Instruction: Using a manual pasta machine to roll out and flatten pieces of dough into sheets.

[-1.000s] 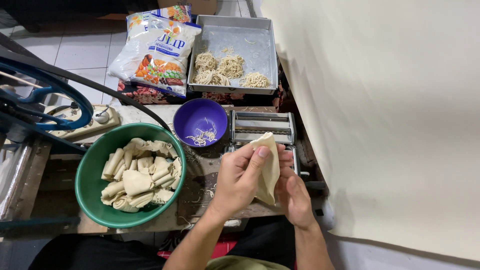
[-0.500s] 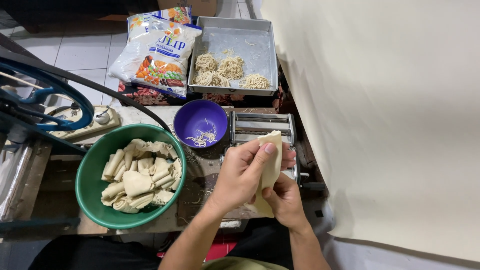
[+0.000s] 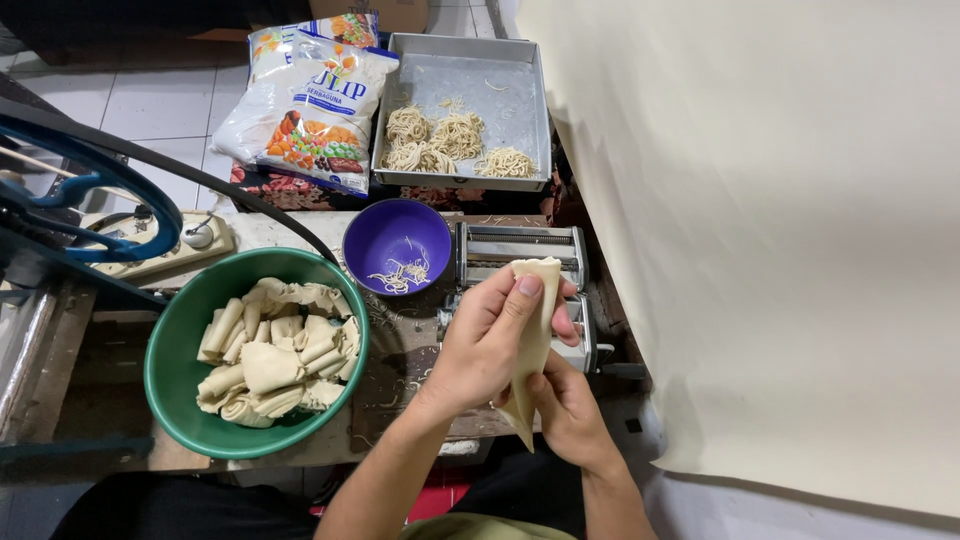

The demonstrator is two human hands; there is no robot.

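- Over the silver metal pasta roller [image 3: 520,262], in the head view, a long pale folded strip of dough [image 3: 532,345] stood nearly upright, its long axis running from a top end above the roller to a narrow tip near the person's lap.
- Left hand [image 3: 487,345] was clamped on the upper part of the strip; right hand [image 3: 568,410] pinched its lower part.
- Left of the hands sat a green round bowl [image 3: 175,360] of folded dough pieces, with a purple bowl [image 3: 395,235] just beside the roller; a cream sheet [image 3: 780,220] closed off the right side.

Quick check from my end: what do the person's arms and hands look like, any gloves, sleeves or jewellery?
Both are bare: no gloves on the left hand or right hand, no sleeves on the visible forearms, no watch or ring visible. Fingernails look short and unpainted.
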